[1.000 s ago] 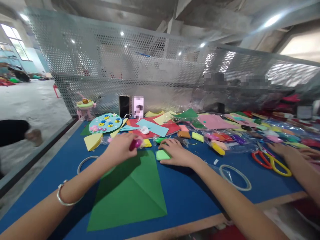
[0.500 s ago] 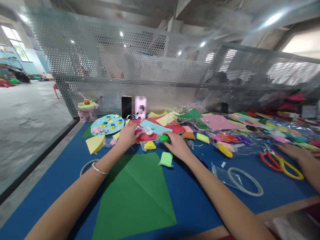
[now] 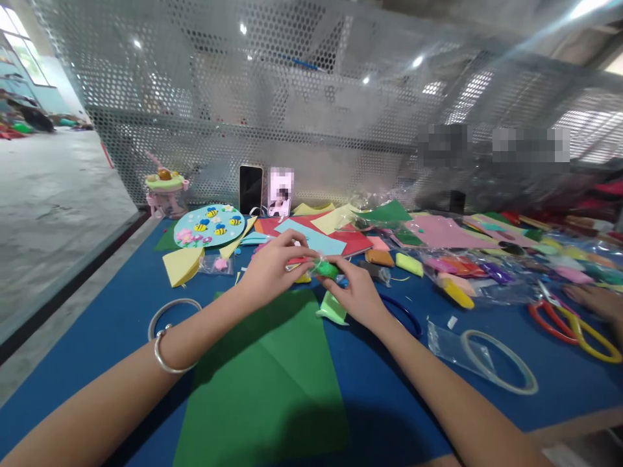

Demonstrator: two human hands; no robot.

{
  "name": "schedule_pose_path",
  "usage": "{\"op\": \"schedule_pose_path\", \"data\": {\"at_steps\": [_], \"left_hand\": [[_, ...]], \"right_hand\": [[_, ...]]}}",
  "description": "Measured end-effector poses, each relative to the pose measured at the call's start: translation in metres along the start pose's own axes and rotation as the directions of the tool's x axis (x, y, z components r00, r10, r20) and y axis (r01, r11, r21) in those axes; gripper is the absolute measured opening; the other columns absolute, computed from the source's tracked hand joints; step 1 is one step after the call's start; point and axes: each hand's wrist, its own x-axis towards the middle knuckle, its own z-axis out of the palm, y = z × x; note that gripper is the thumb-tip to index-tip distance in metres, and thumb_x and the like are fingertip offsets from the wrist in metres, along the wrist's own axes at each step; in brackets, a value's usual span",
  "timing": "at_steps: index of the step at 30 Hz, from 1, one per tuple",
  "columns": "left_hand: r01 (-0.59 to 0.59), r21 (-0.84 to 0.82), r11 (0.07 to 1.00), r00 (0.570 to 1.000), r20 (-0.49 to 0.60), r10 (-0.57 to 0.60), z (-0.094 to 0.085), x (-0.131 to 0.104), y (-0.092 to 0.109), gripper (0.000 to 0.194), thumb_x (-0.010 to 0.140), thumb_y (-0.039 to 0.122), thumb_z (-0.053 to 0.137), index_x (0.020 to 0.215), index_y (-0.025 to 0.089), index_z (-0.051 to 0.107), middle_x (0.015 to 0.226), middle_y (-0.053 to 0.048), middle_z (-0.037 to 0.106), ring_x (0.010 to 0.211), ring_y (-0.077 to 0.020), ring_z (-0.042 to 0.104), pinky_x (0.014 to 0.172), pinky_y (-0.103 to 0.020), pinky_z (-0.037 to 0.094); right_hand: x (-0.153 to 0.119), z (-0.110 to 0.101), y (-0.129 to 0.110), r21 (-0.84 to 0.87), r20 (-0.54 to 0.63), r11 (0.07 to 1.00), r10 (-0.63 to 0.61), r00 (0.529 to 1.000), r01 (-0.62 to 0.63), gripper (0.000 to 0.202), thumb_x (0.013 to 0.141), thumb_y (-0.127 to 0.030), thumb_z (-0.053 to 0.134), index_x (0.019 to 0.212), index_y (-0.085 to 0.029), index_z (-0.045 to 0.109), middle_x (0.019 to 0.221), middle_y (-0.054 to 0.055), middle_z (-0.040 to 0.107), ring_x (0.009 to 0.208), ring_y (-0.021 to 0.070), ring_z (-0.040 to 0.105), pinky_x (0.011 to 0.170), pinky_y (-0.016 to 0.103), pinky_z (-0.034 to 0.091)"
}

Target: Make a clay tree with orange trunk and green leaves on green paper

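A small lump of bright green modelling clay (image 3: 327,268) in clear wrapping is between my two hands, above the table. My right hand (image 3: 359,292) grips the lump from the right. With fingers pinched, my left hand (image 3: 277,267) holds the wrapper at its upper left; a silver bracelet circles that wrist. Just below my right fingers lies a pale green clay piece (image 3: 333,309) on a wrapper. The large green paper sheet (image 3: 263,370) is spread beneath, nearest me. Part of a yellow clay piece shows under my left fingers.
A round blue board with bees (image 3: 209,226), folded yellow paper (image 3: 182,266) and a hoop (image 3: 163,311) are at left. Two phones (image 3: 250,189) lean against the perforated metal screen (image 3: 311,123). Clay packets, another hoop (image 3: 506,383), scissors (image 3: 559,318) and another person's hand (image 3: 591,299) are at right.
My left hand has moved right, from beside a magenta packet to the green clay's wrapper. My right hand still holds the clay. The camera view has tilted down slightly.
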Motion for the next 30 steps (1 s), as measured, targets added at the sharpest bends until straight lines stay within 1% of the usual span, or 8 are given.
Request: {"op": "schedule_pose_path", "data": {"at_steps": [5,7,13,16,19,22,25,30], "left_hand": [[0.059,0.019,0.998,0.977,0.203,-0.061,-0.008,0.004,-0.003,0.021,0.081,0.02,0.064,0.101,0.022,0.069,0.104,-0.005,0.058,0.092,-0.0186,0.061,0.077,-0.031,0.051],[0.071,0.031,0.997,0.971,0.228,-0.076,-0.008,0.004,-0.005,0.025,0.082,0.019,0.062,0.105,0.022,0.068,0.106,-0.006,0.058,0.094,-0.0192,0.061,0.076,-0.03,0.051],[0.146,0.076,0.986,0.984,0.087,-0.152,-0.012,0.005,-0.009,0.027,0.082,0.017,0.058,0.107,0.02,0.067,0.109,-0.007,0.06,0.085,-0.0162,0.061,0.075,-0.03,0.051],[0.176,0.04,0.984,0.981,0.075,-0.178,-0.019,0.008,-0.006,0.026,0.08,0.015,0.056,0.103,0.019,0.068,0.105,-0.006,0.062,0.083,-0.0148,0.061,0.07,-0.027,0.051],[0.214,-0.022,0.977,0.975,0.059,-0.213,-0.023,0.01,-0.004,0.022,0.081,0.017,0.055,0.097,0.019,0.07,0.102,-0.006,0.063,0.079,-0.0133,0.061,0.063,-0.024,0.05],[0.249,-0.057,0.967,0.968,0.035,-0.248,-0.025,0.01,-0.004,0.019,0.081,0.023,0.057,0.094,0.018,0.071,0.102,-0.006,0.063,0.076,-0.0117,0.061,0.063,-0.023,0.05],[0.256,-0.079,0.964,0.967,0.037,-0.253,-0.026,0.01,-0.005,0.019,0.081,0.027,0.059,0.094,0.019,0.071,0.099,-0.006,0.064,0.074,-0.0118,0.061,0.063,-0.023,0.051],[0.242,-0.106,0.964,0.97,0.056,-0.237,-0.023,0.008,-0.005,0.019,0.08,0.026,0.057,0.091,0.018,0.071,0.096,-0.006,0.069,0.073,-0.0127,0.061,0.063,-0.024,0.051]], "right_hand": [[0.0,0.001,0.005,-0.059,0.02,0.998,0.006,1.0,-0.004,0.024,0.082,-0.025,0.054,0.104,-0.018,0.059,0.098,0.007,0.07,0.087,0.0239,0.066,0.074,0.033,0.05],[0.001,0.002,0.014,-0.137,-0.004,0.99,0.024,1.0,-0.024,0.027,0.082,-0.027,0.054,0.107,-0.017,0.059,0.101,0.009,0.069,0.09,0.0243,0.065,0.077,0.034,0.05],[0.004,0.004,0.047,-0.281,0.0,0.954,0.112,0.994,-0.107,0.043,0.08,-0.039,0.059,0.114,-0.013,0.061,0.106,0.016,0.068,0.098,0.0328,0.061,0.085,0.046,0.047],[0.007,-0.006,0.063,-0.298,0.016,0.946,0.137,0.99,-0.126,0.041,0.083,-0.042,0.055,0.116,-0.019,0.062,0.102,0.01,0.071,0.093,0.0282,0.064,0.08,0.041,0.05],[0.009,-0.029,0.09,-0.335,-0.102,0.92,0.179,0.979,-0.203,0.036,0.09,-0.033,0.041,0.116,-0.018,0.061,0.111,0.011,0.068,0.096,0.0247,0.064,0.084,0.039,0.049],[0.006,-0.052,0.127,-0.399,-0.218,0.865,0.234,0.948,-0.305,0.036,0.078,-0.019,0.048,0.111,-0.013,0.062,0.108,0.017,0.066,0.099,0.0315,0.061,0.088,0.049,0.045],[0.0,-0.062,0.159,-0.421,-0.198,0.851,0.251,0.948,-0.313,0.033,0.067,-0.013,0.056,0.098,-0.015,0.065,0.106,0.016,0.066,0.099,0.0315,0.06,0.088,0.047,0.046],[-0.002,-0.059,0.176,-0.432,-0.183,0.849,0.248,0.951,-0.304,0.023,0.068,-0.025,0.065,0.089,-0.018,0.06,0.089,0.011,0.068,0.08,0.0281,0.063,0.072,0.042,0.05]]}}
